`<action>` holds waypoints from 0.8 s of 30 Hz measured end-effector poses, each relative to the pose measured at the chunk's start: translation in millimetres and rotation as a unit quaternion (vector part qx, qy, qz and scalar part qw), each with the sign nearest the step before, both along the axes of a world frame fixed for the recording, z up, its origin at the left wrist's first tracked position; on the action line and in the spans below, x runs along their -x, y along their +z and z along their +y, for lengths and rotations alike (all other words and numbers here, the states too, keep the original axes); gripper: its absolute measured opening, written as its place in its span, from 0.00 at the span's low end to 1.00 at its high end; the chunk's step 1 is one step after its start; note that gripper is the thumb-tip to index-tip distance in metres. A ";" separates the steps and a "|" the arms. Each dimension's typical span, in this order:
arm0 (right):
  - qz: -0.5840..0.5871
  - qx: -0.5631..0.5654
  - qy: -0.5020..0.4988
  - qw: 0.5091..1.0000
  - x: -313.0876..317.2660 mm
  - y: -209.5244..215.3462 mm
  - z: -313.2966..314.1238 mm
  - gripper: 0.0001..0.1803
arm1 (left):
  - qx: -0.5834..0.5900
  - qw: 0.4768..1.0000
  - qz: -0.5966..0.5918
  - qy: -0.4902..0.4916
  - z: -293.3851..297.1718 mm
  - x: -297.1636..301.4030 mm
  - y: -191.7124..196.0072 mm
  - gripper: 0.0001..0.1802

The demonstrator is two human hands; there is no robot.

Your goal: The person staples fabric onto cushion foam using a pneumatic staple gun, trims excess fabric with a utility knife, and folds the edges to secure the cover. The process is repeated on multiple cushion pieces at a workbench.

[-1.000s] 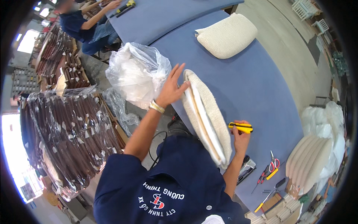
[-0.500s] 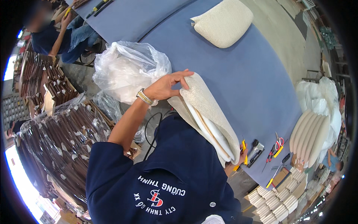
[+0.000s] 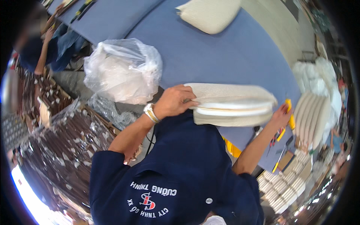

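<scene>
My left hand, with a watch on its wrist, is closed on the left end of a seat pad. This pad is wrapped in beige textured fabric, and along its open side white foam and a thin brown board edge show. Out beyond the pad's right end, my right hand is closed round a yellow-handled tool whose kind I cannot make out. That hand appears apart from the pad. Another beige padded piece lies at the table's far side.
The blue-topped table carries scissors and a yellow-handled tool at right. A stack of beige pads stands beyond. A clear bag of white material is at left, near wrapped brown frames. Another person sits far left.
The seat pad has turned from a steep slant to nearly level, its right end swinging up and away from me. My right hand has moved off that end, outward to the right with the yellow-handled tool.
</scene>
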State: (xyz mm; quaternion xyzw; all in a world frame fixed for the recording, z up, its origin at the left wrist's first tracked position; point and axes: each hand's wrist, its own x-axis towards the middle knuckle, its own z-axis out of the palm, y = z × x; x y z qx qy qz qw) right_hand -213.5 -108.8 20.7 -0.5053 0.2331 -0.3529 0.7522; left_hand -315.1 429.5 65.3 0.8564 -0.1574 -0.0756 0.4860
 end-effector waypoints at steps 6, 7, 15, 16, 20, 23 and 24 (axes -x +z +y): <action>-0.101 0.064 0.129 0.984 6.9 125.2 125.9 0.13 | 0.069 0.997 0.032 0.018 -32.6 -13.5 19.4 0.18; -0.099 0.080 0.136 0.983 24.4 122.6 157.2 0.15 | 0.078 0.996 0.051 -0.003 -33.1 -13.0 16.3 0.18; 0.040 0.002 0.385 0.922 118.3 87.9 287.0 0.23 | 0.136 0.981 0.140 0.025 -8.6 -10.2 -13.6 0.18; 0.054 0.008 0.414 0.908 125.9 86.0 291.9 0.20 | 0.112 0.984 0.134 0.020 -6.3 -13.3 -10.8 0.18; 0.023 -0.090 0.406 0.909 135.7 75.5 302.4 0.19 | 0.062 0.989 0.137 0.004 1.5 -26.0 -3.9 0.18; -0.017 -0.143 0.385 0.912 131.6 73.6 299.7 0.19 | 0.084 0.984 0.156 -0.001 6.6 -31.2 -10.0 0.18; -0.028 -0.148 0.380 0.913 130.3 72.5 300.1 0.19 | 0.096 0.982 0.161 -0.002 8.3 -32.8 -12.2 0.18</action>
